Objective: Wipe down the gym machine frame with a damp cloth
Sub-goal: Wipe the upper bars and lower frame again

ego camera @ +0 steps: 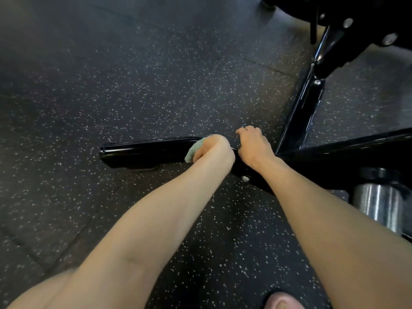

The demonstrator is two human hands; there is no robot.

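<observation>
Both hands are down on the low black frame (145,150) of the gym machine. My left hand (214,148) is curled around a bunched pale green cloth (192,152) and presses it against the top of the frame's foot bar, a little way in from the bar's rounded left end. Only a corner of cloth peeks out past my knuckles.

My right hand (253,143) sits just beside it to the right, palm down on the same bar, with the fingers (242,131) bent over the far edge, gripping it. The two hands are near each other but not touching.

Just below my right wrist a silver bolt (245,178) is set in the frame's near side. Behind my right hand a glossy black beam (305,108) climbs at a slant toward the upper right, where it meets a bracket (356,30) with more bolts. At the right edge a shiny steel cylinder (376,204) stands under another black arm of the frame.

Everything rests on a dark rubber floor (111,85) flecked with white — seams between its tiles run across it. My knee (281,301) shows at the bottom edge.
</observation>
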